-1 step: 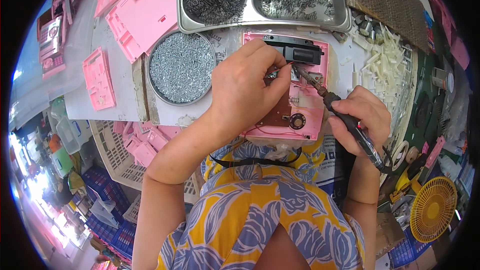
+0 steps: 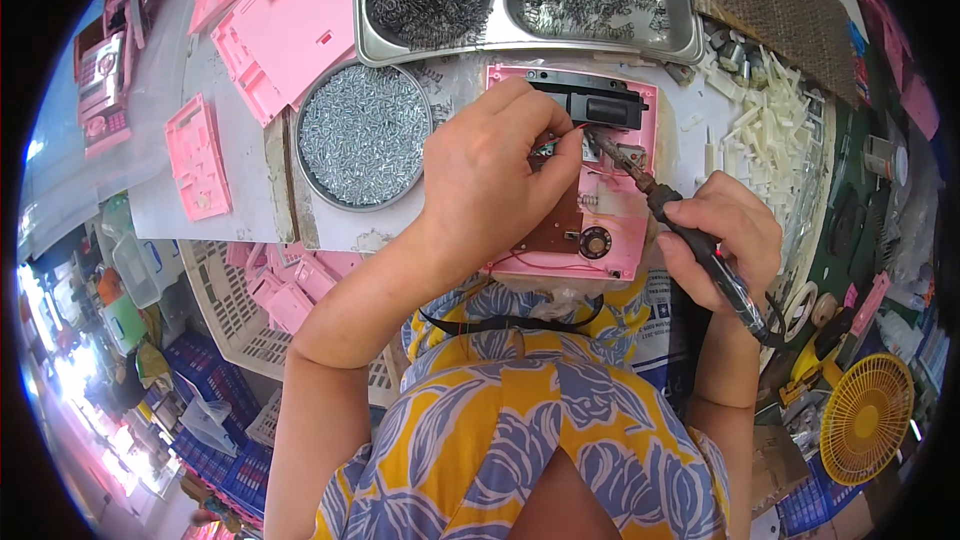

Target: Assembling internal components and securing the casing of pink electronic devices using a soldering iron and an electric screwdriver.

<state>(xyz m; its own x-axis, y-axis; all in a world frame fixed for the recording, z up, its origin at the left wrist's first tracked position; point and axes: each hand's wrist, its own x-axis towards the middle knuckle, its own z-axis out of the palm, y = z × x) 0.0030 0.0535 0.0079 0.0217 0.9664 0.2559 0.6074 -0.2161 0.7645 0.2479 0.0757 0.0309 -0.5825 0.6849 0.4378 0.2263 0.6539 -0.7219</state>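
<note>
A pink plastic housing [image 2: 622, 262] lies in front of me, its inside facing up. It holds a black plastic module [image 2: 612, 112] along the far side, a brown circuit board [image 2: 553, 228] and a round black part [image 2: 596, 242] near its front edge. My left hand [image 2: 490, 160] reaches over the housing, thumb and forefinger pinched on a thin red wire [image 2: 582, 126]. My right hand [image 2: 735, 235] grips a soldering iron [image 2: 690, 228]. The iron's tip sits close beside my left fingertips, just below the black module. My left hand hides part of the board.
A round tin [image 2: 365, 140] full of small screws stands left of the housing. Beyond it, a metal tray [image 2: 540, 48] holds dark springs. White plastic parts [image 2: 770, 130] are heaped at right. Pink panels [image 2: 295, 15] lie far left, above a cream basket [image 2: 225, 310]. A yellow fan [image 2: 866, 418] stands lower right.
</note>
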